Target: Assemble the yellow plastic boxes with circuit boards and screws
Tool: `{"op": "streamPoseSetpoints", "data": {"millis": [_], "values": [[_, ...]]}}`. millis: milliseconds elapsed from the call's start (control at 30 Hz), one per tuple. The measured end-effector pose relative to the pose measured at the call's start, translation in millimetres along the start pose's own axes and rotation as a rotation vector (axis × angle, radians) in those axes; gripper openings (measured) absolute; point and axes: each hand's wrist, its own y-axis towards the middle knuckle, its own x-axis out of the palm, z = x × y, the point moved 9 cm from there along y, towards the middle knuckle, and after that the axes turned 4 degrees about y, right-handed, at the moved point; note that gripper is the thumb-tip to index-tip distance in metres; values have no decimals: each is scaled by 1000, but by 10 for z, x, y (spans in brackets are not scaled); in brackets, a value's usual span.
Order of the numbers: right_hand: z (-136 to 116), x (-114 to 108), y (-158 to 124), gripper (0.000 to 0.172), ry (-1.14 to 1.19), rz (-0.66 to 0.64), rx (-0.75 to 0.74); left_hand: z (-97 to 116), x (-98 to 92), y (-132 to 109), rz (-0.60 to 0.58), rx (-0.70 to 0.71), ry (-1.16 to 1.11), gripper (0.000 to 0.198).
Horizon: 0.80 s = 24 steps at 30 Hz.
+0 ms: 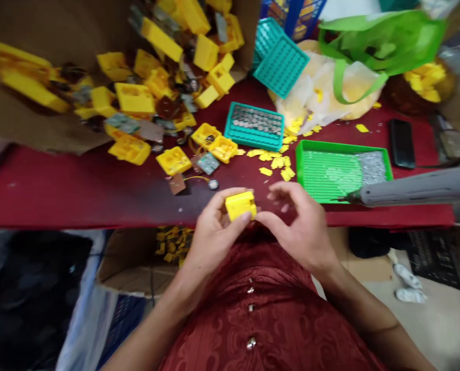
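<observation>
A small yellow plastic case (240, 205) is gripped between the thumb and fingers of my left hand (214, 232), just off the table's front edge. To its right, my right hand (301, 226) has its thumb and fingers apart, with nothing visible between them; the thumb tip is close to the case. Beyond my hands lie loose yellow clips (278, 161). A teal tray (255, 141) holds rows of small round metal pieces. Left of it are opened yellow cases (174, 161) with a circuit board (207, 163) and a wired round part (213, 184).
A grey electric screwdriver (415, 186) reaches in from the right over a green tray (343, 200) of small screws. A black phone (402, 144) lies behind it. A large cardboard box (40, 134) spills yellow cases at left. Under the table is another carton (131, 257) with yellow pieces.
</observation>
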Motion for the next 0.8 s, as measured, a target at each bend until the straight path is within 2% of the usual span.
{"op": "streamPoseSetpoints", "data": {"millis": [33, 133, 167, 200, 233, 333, 400, 500, 667, 800], "values": [[-80, -257, -99, 16, 11, 159, -62, -17, -3, 20, 2, -25, -18, 43], [-238, -1094, -520, 20, 46, 772, -308, -67, 21, 82, -6, -90, -39, 47], [-225, -1284, -621, 18, 31, 916, -363, -81, 45, 96, -16, -109, -41, 48], [-183, -1409, -636, 17, -3, 979, -379, -92, 77, 103, -29, -125, -40, 48], [-120, -1474, -558, 23, -41, 949, -366, -98, 113, 105, -43, -134, -37, 49], [126, -1409, -126, 48, -131, 625, -254, -108, 211, 93, -77, -146, -11, 47], [221, -1350, 58, 49, -70, 518, -263, -122, 254, 86, -86, -156, 11, 46], [298, -1402, 227, 43, 89, 575, -333, -145, 307, 87, -85, -178, 23, 47], [564, -1572, 538, 51, 263, 722, -386, -150, 387, 102, -39, -203, 31, 47], [720, -1573, 661, 41, 371, 738, -411, -160, 432, 136, -25, -216, 41, 47]]}}
